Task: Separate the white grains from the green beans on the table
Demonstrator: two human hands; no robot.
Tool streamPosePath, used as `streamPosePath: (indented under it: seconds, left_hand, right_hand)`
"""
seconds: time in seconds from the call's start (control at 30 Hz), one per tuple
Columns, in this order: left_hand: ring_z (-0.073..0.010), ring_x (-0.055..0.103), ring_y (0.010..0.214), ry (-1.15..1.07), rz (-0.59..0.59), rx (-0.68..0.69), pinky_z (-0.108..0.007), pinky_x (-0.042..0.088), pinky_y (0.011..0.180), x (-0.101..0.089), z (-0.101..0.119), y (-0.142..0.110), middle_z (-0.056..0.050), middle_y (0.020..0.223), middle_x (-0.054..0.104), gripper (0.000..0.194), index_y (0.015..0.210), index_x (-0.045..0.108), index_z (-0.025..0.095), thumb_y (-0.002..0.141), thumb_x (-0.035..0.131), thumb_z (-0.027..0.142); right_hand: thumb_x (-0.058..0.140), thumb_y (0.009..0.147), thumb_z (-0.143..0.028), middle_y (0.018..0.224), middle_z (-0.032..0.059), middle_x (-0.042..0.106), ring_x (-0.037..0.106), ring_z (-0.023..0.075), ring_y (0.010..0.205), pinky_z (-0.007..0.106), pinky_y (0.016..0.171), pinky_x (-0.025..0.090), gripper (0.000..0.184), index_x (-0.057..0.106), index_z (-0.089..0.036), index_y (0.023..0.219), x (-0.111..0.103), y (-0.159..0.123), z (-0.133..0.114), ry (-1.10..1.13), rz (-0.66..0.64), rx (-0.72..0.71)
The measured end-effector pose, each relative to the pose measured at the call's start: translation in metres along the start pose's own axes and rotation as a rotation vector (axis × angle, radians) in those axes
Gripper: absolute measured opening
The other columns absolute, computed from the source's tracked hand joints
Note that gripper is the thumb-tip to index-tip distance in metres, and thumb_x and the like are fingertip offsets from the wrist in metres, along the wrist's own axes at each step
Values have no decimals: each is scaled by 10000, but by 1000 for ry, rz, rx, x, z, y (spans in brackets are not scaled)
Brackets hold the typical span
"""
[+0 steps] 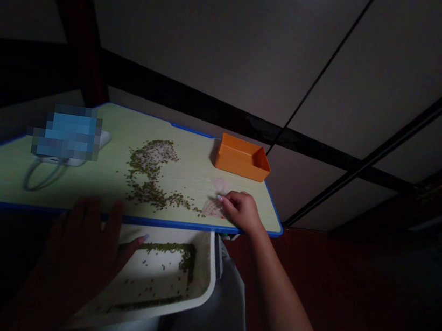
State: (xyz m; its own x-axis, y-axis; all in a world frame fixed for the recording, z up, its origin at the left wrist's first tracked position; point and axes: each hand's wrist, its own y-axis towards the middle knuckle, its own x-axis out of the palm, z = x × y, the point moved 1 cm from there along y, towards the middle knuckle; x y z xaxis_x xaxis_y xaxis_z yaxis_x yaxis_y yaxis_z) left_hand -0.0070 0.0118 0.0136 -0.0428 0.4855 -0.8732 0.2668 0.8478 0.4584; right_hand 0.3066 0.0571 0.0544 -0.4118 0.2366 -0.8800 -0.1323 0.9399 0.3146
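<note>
Small green beans, like mung beans (pixel 160 195), lie scattered over the middle of a pale tabletop (pixel 99 187) with a blue edge. My right hand (pixel 242 209) rests near the table's right front corner, fingers curled and thumb pressed to the index finger. Whatever sits in that pinch, if anything, is too small to make out. Beneath it is a faint pinkish patterned patch (pixel 213 208); whether it is printed or loose I cannot tell. In deep shadow, my left hand (pixel 89 240) is spread at the front edge, above a white basin (pixel 207 288) with more beans inside.
An orange open box (pixel 241 163) stands at the back right of the table. To the left lies a blurred blue-and-white object (pixel 70 137) with a grey cable loop (pixel 39 185). Cabinet panels (pixel 221 40) rise behind the table. The basin sits at my lap.
</note>
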Motion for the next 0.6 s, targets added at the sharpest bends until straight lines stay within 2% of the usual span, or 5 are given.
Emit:
streamPosePath:
  seconds: [0.33, 0.6]
  left_hand:
    - [-465, 530, 1283, 21, 31, -9, -578, 488, 964, 9, -2, -3, -313, 1297, 597, 780, 1381, 473, 42, 863, 346, 612]
    - [-460, 562, 1233, 49, 16, -3, -557, 494, 944, 2, -1, -1, -309, 1260, 598, 780, 1360, 490, 32, 874, 314, 617]
  right_hand:
    - [568, 990, -397, 684, 35, 708, 569, 159, 663, 266, 701, 341, 333, 725, -188, 785, -1, 1, -10, -152, -46, 1]
    - [524, 1013, -407, 702, 42, 718, 593, 164, 667, 278, 703, 334, 367, 731, -189, 801, 3, 1, -16, -217, -35, -7]
